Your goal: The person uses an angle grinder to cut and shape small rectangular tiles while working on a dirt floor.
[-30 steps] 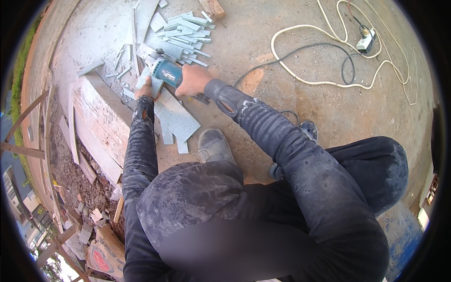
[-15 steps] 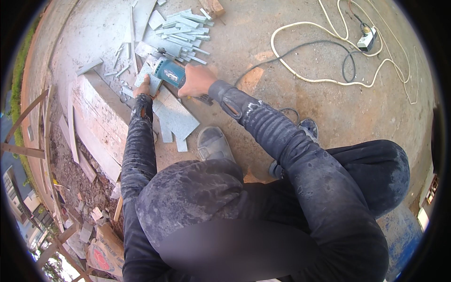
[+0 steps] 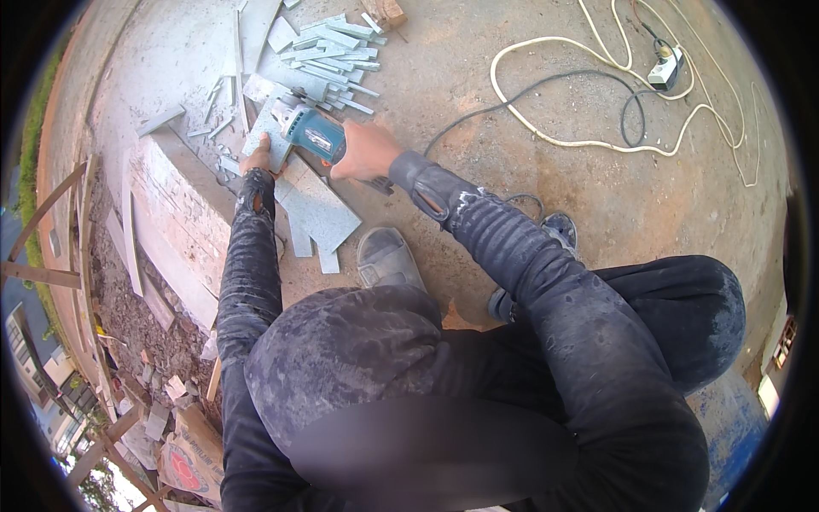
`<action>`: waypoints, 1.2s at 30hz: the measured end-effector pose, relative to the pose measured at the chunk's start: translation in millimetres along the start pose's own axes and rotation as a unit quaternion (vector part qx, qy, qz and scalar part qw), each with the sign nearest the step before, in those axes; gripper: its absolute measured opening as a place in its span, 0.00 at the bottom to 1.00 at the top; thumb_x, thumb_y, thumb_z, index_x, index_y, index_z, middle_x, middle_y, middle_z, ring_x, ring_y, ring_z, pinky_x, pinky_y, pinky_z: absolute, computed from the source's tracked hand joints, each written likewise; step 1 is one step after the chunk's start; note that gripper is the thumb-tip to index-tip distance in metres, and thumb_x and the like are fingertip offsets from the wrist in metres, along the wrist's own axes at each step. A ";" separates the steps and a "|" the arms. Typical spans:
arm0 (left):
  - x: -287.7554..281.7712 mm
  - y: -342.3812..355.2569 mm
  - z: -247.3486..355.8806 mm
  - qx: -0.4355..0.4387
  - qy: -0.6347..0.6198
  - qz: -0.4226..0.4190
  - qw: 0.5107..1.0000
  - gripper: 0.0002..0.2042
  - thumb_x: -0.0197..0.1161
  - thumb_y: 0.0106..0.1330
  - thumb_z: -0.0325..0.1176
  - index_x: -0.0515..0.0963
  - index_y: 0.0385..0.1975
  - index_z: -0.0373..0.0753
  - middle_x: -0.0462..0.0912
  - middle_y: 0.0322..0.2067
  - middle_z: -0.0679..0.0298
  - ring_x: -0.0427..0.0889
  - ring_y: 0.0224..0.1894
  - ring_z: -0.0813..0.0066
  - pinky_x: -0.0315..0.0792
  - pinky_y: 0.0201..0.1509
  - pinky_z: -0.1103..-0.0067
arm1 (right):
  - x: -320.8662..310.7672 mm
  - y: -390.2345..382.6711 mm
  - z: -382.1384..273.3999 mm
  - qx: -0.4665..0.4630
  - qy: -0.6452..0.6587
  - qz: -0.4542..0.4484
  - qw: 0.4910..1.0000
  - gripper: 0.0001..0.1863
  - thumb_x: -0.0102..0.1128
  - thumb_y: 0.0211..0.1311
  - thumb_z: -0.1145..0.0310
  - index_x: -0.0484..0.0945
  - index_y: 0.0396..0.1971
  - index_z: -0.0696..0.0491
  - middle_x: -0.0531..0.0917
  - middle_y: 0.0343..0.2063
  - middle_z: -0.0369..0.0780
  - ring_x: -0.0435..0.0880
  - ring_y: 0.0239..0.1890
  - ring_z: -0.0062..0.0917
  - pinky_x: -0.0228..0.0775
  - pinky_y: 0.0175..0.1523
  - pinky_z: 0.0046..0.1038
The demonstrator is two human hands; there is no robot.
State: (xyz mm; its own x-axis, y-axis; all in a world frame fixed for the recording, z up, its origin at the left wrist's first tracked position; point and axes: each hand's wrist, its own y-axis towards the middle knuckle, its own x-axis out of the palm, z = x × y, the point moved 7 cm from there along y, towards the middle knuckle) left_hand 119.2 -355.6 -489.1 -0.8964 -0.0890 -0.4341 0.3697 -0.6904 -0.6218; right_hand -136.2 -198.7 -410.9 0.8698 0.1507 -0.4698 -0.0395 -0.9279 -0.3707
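My right hand (image 3: 367,150) is wrapped round the body of a teal angle grinder (image 3: 314,135), whose head points away to the left. The grinder's head lies over a pale grey-green tile piece (image 3: 261,126). My left hand (image 3: 258,157) grips the near edge of that piece, thumb on top; its other fingers are mostly hidden. Larger tile pieces (image 3: 320,209) lie under and nearer than the hands. Whether the disc touches the tile is too small to tell.
Many cut tile strips (image 3: 334,55) are heaped beyond the grinder. A dusty concrete block (image 3: 183,213) stands left. A dark cord runs right towards a white socket box (image 3: 665,68) and looped cream cable (image 3: 546,136). My sandalled foot (image 3: 388,256) is close by the tiles.
The grinder and my right hand have shifted slightly to the right and nearer, exposing more of the tile piece. My left hand stays in almost the same place.
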 end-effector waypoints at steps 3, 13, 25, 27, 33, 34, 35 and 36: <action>1.9 0.7 -1.1 0.001 0.001 -0.010 1.000 0.26 0.74 0.58 0.47 0.77 0.47 0.32 0.83 0.40 0.54 0.84 0.39 0.58 0.82 0.34 0.60 | 0.1 -2.0 3.0 0.003 -0.009 -0.008 1.000 0.36 0.71 0.38 0.54 0.75 0.45 0.64 0.84 0.39 0.55 0.85 0.43 0.46 0.77 0.50 0.38; 3.4 2.0 -2.0 -0.003 0.020 -0.012 1.000 0.24 0.71 0.62 0.48 0.75 0.48 0.36 0.83 0.43 0.56 0.84 0.41 0.58 0.80 0.39 0.59 | 0.8 -8.9 10.4 0.006 0.008 -0.004 1.000 0.35 0.70 0.37 0.55 0.74 0.44 0.64 0.83 0.37 0.56 0.85 0.41 0.48 0.77 0.48 0.38; 1.6 3.1 0.3 0.012 0.033 -0.016 0.999 0.26 0.71 0.62 0.47 0.74 0.51 0.33 0.82 0.45 0.53 0.84 0.43 0.58 0.81 0.40 0.60 | -3.4 -6.9 6.1 0.020 0.004 -0.017 1.000 0.34 0.70 0.36 0.57 0.74 0.44 0.63 0.83 0.38 0.55 0.84 0.41 0.47 0.76 0.48 0.38; 2.3 -1.7 0.9 0.006 0.037 -0.014 0.999 0.27 0.71 0.62 0.47 0.74 0.52 0.33 0.81 0.46 0.53 0.83 0.44 0.57 0.81 0.41 0.59 | -3.9 -5.5 5.3 0.022 0.003 -0.022 1.000 0.34 0.70 0.36 0.57 0.74 0.44 0.63 0.83 0.38 0.55 0.84 0.42 0.47 0.76 0.48 0.38; 2.0 -10.5 3.7 -0.001 0.029 -0.007 1.000 0.27 0.71 0.62 0.48 0.74 0.51 0.33 0.81 0.47 0.53 0.83 0.46 0.56 0.80 0.43 0.59 | -5.9 -0.7 0.5 0.013 -0.006 -0.021 1.000 0.35 0.71 0.37 0.55 0.76 0.44 0.63 0.84 0.40 0.55 0.85 0.44 0.46 0.77 0.51 0.37; 2.2 -12.6 3.8 -0.001 0.025 -0.002 1.000 0.27 0.71 0.62 0.47 0.74 0.51 0.33 0.81 0.46 0.53 0.83 0.46 0.57 0.80 0.43 0.59 | -6.0 -0.2 -0.2 0.013 -0.007 -0.023 1.000 0.35 0.71 0.36 0.55 0.76 0.44 0.63 0.84 0.39 0.55 0.85 0.43 0.46 0.77 0.50 0.37; 2.7 -14.5 4.0 -0.002 0.024 -0.002 1.000 0.27 0.71 0.62 0.48 0.74 0.51 0.33 0.81 0.46 0.54 0.83 0.45 0.57 0.80 0.43 0.60 | -6.4 0.5 -0.8 0.013 -0.008 -0.026 1.000 0.35 0.71 0.36 0.55 0.75 0.44 0.63 0.84 0.39 0.55 0.85 0.43 0.46 0.77 0.49 0.36; 2.8 -14.4 3.5 -0.003 0.024 -0.002 1.000 0.27 0.71 0.62 0.48 0.75 0.51 0.34 0.82 0.46 0.54 0.83 0.45 0.57 0.80 0.43 0.60 | -6.8 0.8 -1.6 0.013 -0.010 -0.028 0.999 0.35 0.71 0.36 0.55 0.75 0.44 0.63 0.84 0.39 0.55 0.85 0.42 0.46 0.76 0.48 0.36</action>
State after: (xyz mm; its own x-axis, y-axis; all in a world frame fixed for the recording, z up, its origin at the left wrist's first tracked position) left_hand 110.5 -348.5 -479.0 -0.8854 -0.0522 -0.4619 0.3678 -0.6863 -0.6274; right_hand -141.3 -201.0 -406.8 0.8613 0.2085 -0.4633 -0.0043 -0.9089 -0.4170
